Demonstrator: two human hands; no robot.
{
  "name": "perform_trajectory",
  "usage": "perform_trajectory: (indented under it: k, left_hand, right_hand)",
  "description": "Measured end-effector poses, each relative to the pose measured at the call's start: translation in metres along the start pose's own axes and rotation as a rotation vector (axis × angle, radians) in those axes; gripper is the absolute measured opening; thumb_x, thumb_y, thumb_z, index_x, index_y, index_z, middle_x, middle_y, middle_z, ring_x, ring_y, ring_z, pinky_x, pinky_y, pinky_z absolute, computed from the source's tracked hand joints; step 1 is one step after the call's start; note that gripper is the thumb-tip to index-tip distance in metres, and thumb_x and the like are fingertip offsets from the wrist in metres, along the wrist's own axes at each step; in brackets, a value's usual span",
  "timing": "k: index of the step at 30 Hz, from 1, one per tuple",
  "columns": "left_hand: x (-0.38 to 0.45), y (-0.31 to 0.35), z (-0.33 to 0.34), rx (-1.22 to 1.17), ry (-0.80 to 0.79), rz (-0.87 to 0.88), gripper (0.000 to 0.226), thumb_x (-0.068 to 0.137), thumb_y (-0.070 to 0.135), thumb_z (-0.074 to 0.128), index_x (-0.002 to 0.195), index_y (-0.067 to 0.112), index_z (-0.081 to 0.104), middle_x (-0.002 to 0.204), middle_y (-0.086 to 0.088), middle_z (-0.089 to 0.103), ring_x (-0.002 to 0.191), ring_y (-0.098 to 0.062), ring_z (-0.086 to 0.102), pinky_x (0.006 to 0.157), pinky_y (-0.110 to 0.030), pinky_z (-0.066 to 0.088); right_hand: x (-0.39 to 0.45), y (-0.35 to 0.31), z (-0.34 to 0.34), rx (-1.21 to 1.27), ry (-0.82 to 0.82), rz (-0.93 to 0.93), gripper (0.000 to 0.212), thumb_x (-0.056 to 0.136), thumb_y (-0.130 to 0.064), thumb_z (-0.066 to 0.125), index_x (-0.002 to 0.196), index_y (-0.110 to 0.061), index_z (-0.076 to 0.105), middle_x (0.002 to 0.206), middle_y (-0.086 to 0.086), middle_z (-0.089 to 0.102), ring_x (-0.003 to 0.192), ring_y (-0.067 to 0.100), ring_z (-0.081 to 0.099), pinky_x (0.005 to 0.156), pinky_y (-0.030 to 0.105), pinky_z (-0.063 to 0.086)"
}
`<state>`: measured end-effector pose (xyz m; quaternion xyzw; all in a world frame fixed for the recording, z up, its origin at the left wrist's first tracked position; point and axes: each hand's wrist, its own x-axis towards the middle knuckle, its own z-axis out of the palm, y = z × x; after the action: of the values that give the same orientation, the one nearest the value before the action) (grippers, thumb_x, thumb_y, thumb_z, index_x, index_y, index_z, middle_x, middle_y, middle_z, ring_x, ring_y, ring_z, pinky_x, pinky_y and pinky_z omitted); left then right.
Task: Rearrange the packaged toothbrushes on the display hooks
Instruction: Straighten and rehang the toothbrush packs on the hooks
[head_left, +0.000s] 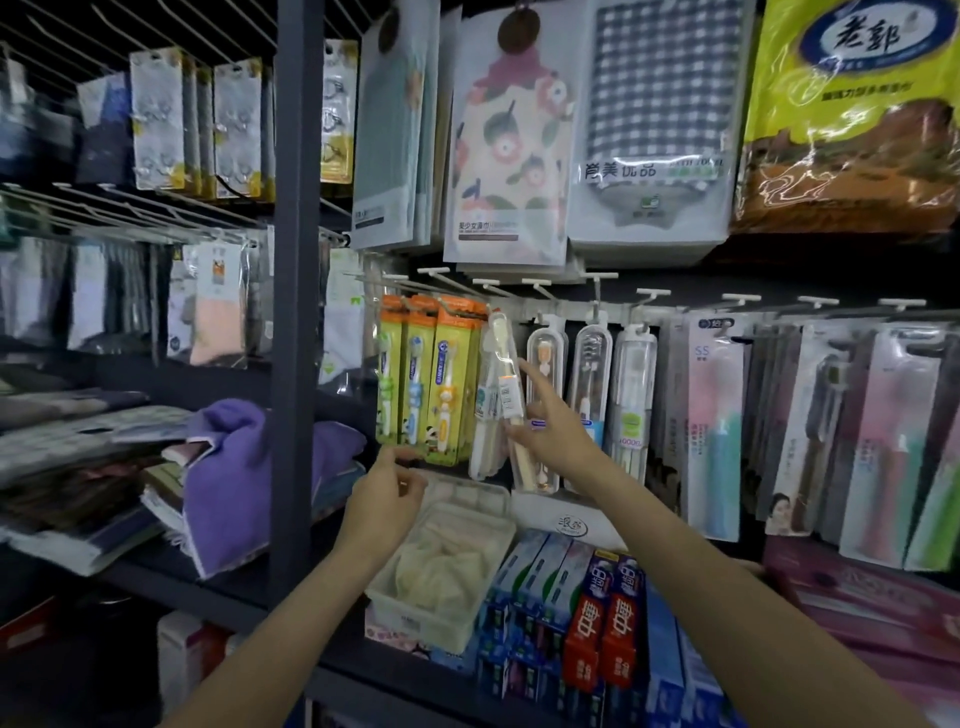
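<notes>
At far left, folded cloths lie on a dark shelf, with a purple towel (228, 467) draped over the stack beside the upright post (293, 312).

Right of the post, three orange-and-green kids' packs (428, 379) hang side by side from the hooks (545, 291). My left hand (387, 499) sits just under their bottom edges, fingers loosely curled with the thumb tip near the lowest pack; it grips nothing that I can see, and I cannot tell whether it touches the card.

Next along hangs a clear pack (501, 395) with a white label, tilted so its lower end swings right. My right hand (550, 426) is on it: thumb and curled fingers pinch its lower part while my forefinger points straight up along its side. The pack's top is up by its hook, though I cannot tell if it is threaded on.

Behind my right hand hang three clear tube cases (592, 374), upright, one per hook. Further right, rows of pink and teal packs (717, 415) crowd the remaining hooks.

Below my hands a plastic tub (447, 571) of pale cloth stands on the shelf, touching the toothpaste boxes (582, 613) to its right.
</notes>
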<state>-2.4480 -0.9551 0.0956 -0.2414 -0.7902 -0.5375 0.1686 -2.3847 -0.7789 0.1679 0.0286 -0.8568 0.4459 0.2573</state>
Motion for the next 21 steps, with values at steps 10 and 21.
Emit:
perform_trajectory:
  k: [10, 21]
  left_hand:
    - [0.003, 0.0, -0.008, 0.059, -0.002, -0.038, 0.024, 0.089, 0.004, 0.052, 0.113, 0.004, 0.049, 0.094, -0.012, 0.066, 0.09, -0.024, 0.061, 0.076, -0.03, 0.044]
    - [-0.001, -0.004, -0.004, 0.114, -0.029, -0.043, 0.027, 0.09, 0.005, 0.052, 0.116, 0.005, 0.049, 0.094, -0.008, 0.065, 0.09, -0.018, 0.057, 0.071, -0.021, 0.036]
  right_hand:
    - [0.003, 0.001, -0.002, -0.169, -0.032, 0.017, 0.074, 0.092, -0.007, 0.055, 0.148, -0.032, 0.014, 0.141, 0.007, 0.045, 0.13, 0.023, 0.041, 0.086, 0.023, 0.037]
    - [0.019, 0.016, 0.047, -0.317, 0.218, 0.005, 0.083, 0.087, 0.008, 0.049, 0.15, -0.024, 0.005, 0.066, 0.008, 0.05, 0.055, 0.017, 0.045, 0.056, 0.036, 0.045]
